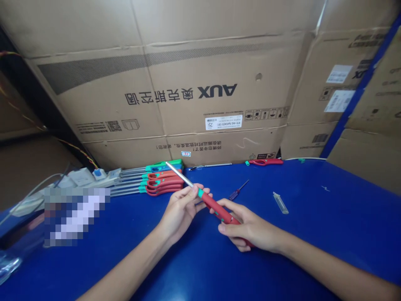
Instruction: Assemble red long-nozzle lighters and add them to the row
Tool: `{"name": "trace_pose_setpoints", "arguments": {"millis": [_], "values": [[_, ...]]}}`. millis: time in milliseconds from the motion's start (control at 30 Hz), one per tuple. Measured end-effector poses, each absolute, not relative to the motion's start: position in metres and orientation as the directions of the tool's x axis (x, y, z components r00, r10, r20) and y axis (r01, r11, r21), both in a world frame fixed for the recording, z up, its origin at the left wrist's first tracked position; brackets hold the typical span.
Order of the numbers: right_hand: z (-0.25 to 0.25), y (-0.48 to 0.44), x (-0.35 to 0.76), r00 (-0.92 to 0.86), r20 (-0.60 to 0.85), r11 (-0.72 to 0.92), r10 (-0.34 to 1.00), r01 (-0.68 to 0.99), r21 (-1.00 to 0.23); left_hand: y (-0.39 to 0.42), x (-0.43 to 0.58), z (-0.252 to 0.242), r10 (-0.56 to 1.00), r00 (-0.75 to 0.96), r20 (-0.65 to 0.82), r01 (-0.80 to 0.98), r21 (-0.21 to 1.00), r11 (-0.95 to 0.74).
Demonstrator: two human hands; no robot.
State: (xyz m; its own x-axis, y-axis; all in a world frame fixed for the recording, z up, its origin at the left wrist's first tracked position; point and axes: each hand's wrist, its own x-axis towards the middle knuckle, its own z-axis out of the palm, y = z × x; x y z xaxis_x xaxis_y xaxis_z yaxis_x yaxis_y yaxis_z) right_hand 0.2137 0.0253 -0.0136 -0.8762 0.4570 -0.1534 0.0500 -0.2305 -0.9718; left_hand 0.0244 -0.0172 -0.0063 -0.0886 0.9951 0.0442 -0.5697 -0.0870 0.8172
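A red long-neck lighter (216, 205) with a green collar and a silver metal tube is held slantwise over the blue table, its tube pointing up and to the left. My left hand (183, 207) pinches it around the green collar, where the tube meets the body. Wrapped round the lower part of the red handle is my right hand (247, 225). Behind my left hand lies a stack of similar lighters (164, 182) in green, blue, orange and red. A purple screwdriver (234, 195) rests beyond my right hand.
Cardboard sheets (188, 67) stand along the back of the blue table (328, 234). Near them lie another red lighter body (266, 161) and a thin metal rod (216, 165). A small clear plastic piece (280, 203) is at right. Power strips with plugs (79, 177) sit at left.
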Motion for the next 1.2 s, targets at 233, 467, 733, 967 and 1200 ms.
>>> {"name": "trace_pose_setpoints", "arguments": {"millis": [233,467,733,967,1200], "values": [[-0.0126,0.0230,0.2131,-0.847,-0.147,-0.111,0.511,0.105,-0.988,-0.0180,0.0245,-0.0064,0.996,-0.069,0.053,-0.570,0.817,-0.083],[-0.0166,0.0248,0.2127,-0.824,-0.137,-0.042,0.549,0.137,-0.990,-0.0180,0.0246,-0.0077,0.996,-0.068,0.061,-0.566,0.820,-0.088],[-0.0174,0.0243,0.2133,-0.820,-0.151,-0.028,0.552,0.163,-0.986,-0.0168,0.0240,-0.0099,0.996,-0.046,0.075,-0.572,0.816,-0.088],[-0.0182,0.0249,0.2124,-0.811,-0.145,-0.031,0.567,0.155,-0.987,-0.0167,0.0248,-0.0093,0.996,-0.069,0.051,-0.580,0.811,-0.082],[-0.0163,0.0291,0.2129,-0.872,-0.060,-0.018,0.487,0.059,-0.998,-0.0158,0.0240,-0.0031,0.984,-0.177,0.028,-0.558,0.821,-0.124]]}}
